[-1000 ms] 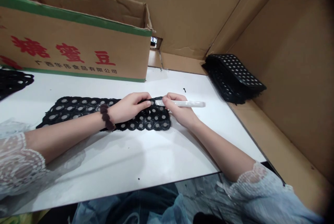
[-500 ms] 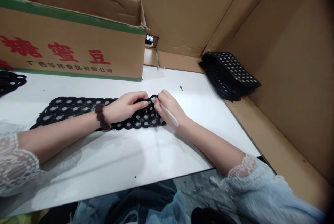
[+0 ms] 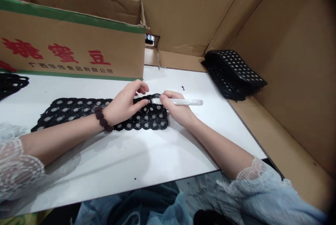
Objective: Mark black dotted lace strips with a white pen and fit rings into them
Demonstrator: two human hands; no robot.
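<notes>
A black sheet of joined rings with pale round centres (image 3: pixel 139 124) lies flat on the white table. My left hand (image 3: pixel 126 102) rests over its upper edge. The thumb touches the sheet near the tool's tip, while the fingers curve above it, apart from the thumb. Between the thumb and fingers of my right hand (image 3: pixel 178 107) is a slim white pen-shaped tool (image 3: pixel 190 102). Its tip meets the sheet at the upper right, and its handle points right. Whether the tip is a blade or a nib is too small to tell.
A large cardboard box (image 3: pixel 78 51) with a green rim stands at the back left. Folded black dotted sheets (image 3: pixel 237 71) are stacked at the right, by the cardboard wall (image 3: pixel 294 67). More black ring material (image 3: pixel 12 84) lies at the left edge. Small black scraps dot the table.
The white tool has swung from slanting down along my right palm to pointing nearly level to the right. My left fingers have lifted off the sheet, away from the thumb.
</notes>
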